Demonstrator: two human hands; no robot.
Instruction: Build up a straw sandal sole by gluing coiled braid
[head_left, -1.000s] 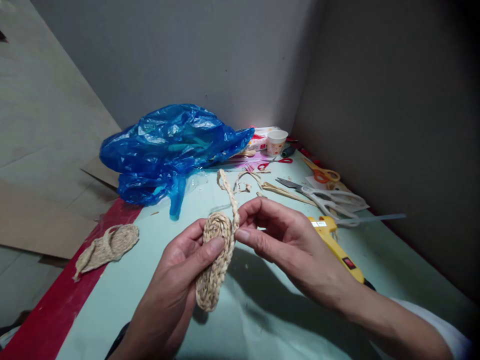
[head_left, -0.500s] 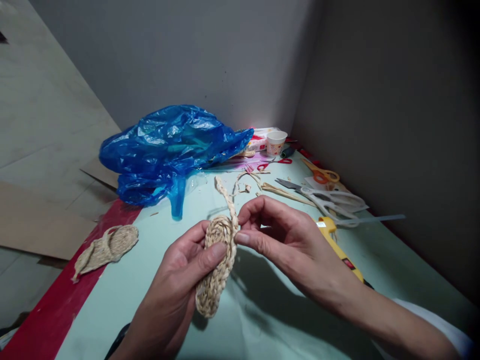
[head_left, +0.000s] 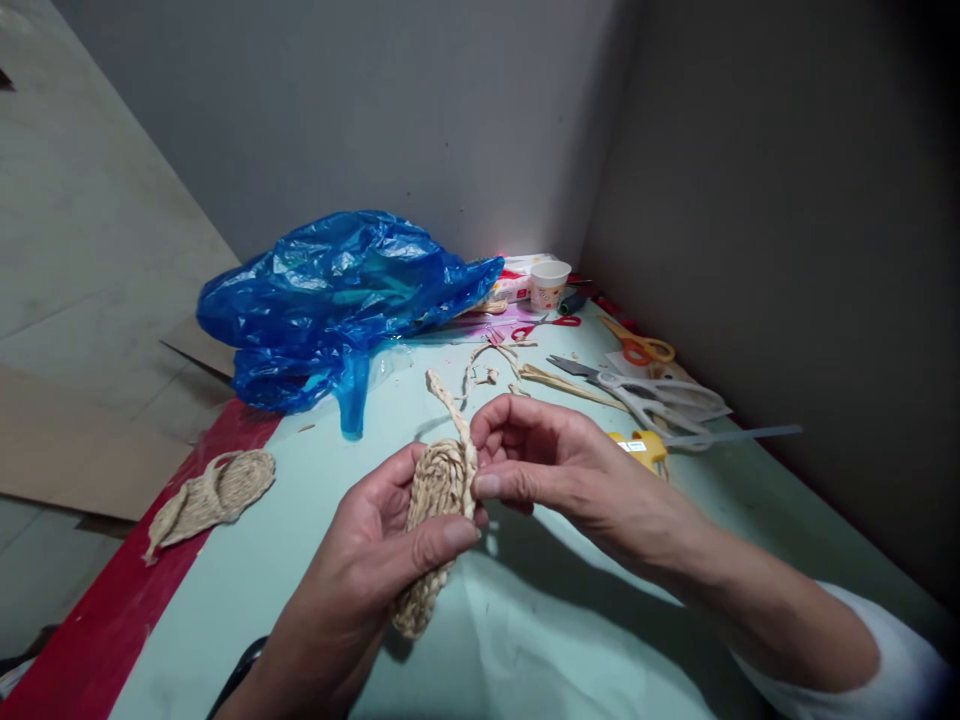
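Observation:
A small oval sole of coiled straw braid (head_left: 436,478) is tilted up above the table, with my left hand (head_left: 382,550) wrapped round it and the thumb pressing across its face to the right edge. My right hand (head_left: 540,455) pinches the straw braid (head_left: 460,425) that runs along that edge, thumb and forefinger together. The braid's loose end sticks up past the top of the sole. A woven straw slipper (head_left: 214,500) with a strap lies at the left on the table's red border.
Behind my right hand is a yellow glue gun (head_left: 643,452) with a clear stick. Large scissors (head_left: 637,395), orange scissors (head_left: 637,345), red scissors (head_left: 544,325) and straw strands (head_left: 570,385) lie right of centre. A blue plastic bag (head_left: 345,290) and a paper cup (head_left: 549,285) stand at the back.
My left thumb has slid right and down, from the middle of the sole onto its right edge. My right hand has shifted slightly, still pinching the braid.

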